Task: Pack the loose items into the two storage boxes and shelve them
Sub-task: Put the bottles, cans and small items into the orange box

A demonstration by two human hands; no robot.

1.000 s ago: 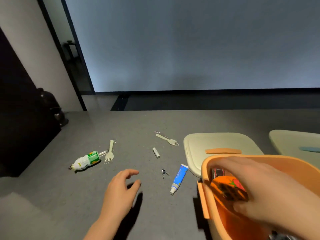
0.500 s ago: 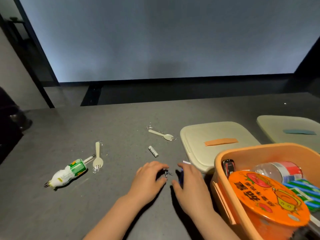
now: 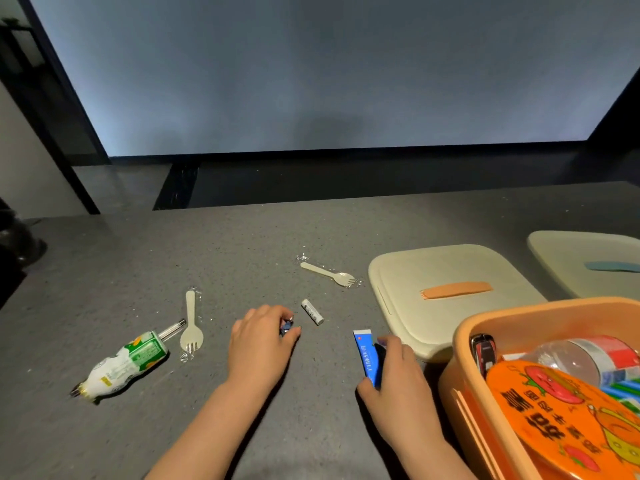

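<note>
My left hand (image 3: 259, 344) pinches a small dark clip (image 3: 286, 326) just above the grey table (image 3: 104, 271). My right hand (image 3: 398, 382) grips a blue tube (image 3: 367, 356) by its side, the tube tilted up off the surface. At the lower right stands an orange storage box (image 3: 491, 320) that holds an orange round lid, a clear bottle, a toy car and striped packs. A white battery (image 3: 312, 311) lies between my hands. Two wrapped pale forks (image 3: 329, 273) (image 3: 191, 323) and a green-and-white drink bottle (image 3: 124, 365) lie to the left.
A beige box lid with an orange handle (image 3: 446, 275) lies behind the orange box. A second beige lid with a blue handle (image 3: 585, 258) sits at the far right edge. The table's back edge drops to a dark floor.
Both hands moved apart: the left one drew back to the left with the clip, the right one picked up the blue tube and pulled it rightward. Earlier the right hand left the orange box.
</note>
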